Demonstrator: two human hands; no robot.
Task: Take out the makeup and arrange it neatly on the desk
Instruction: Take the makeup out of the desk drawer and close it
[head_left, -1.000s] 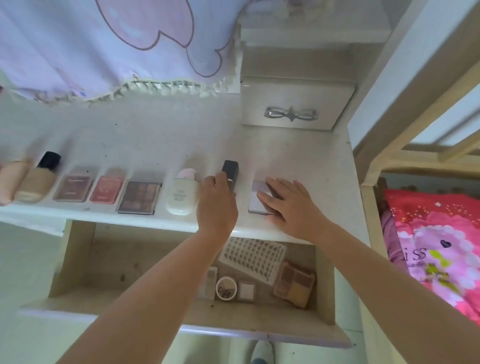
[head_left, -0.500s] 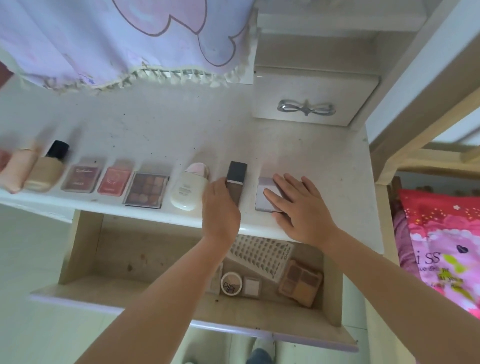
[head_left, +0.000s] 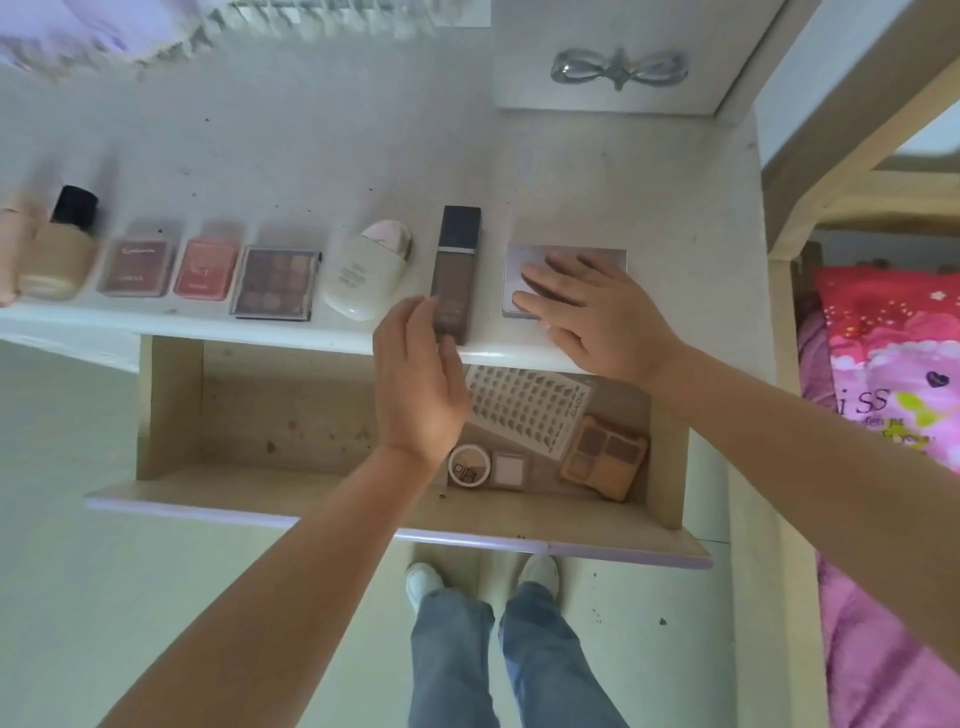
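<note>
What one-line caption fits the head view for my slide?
Right hand flat on a silver compact, left hand beside a brown tube, above the open drawer.

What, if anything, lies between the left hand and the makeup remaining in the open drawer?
Nothing visible. The left hand hovers open right above the drawer, beside the round pot and small square compact.

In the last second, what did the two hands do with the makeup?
The left hand let go of the dark brown tube and drew back toward the open drawer; its fingers are now loose, just beside the tube's lower end. The tube lies in the row on the desk. The right hand stayed flat on the silver compact. The other makeup did not move.
</note>
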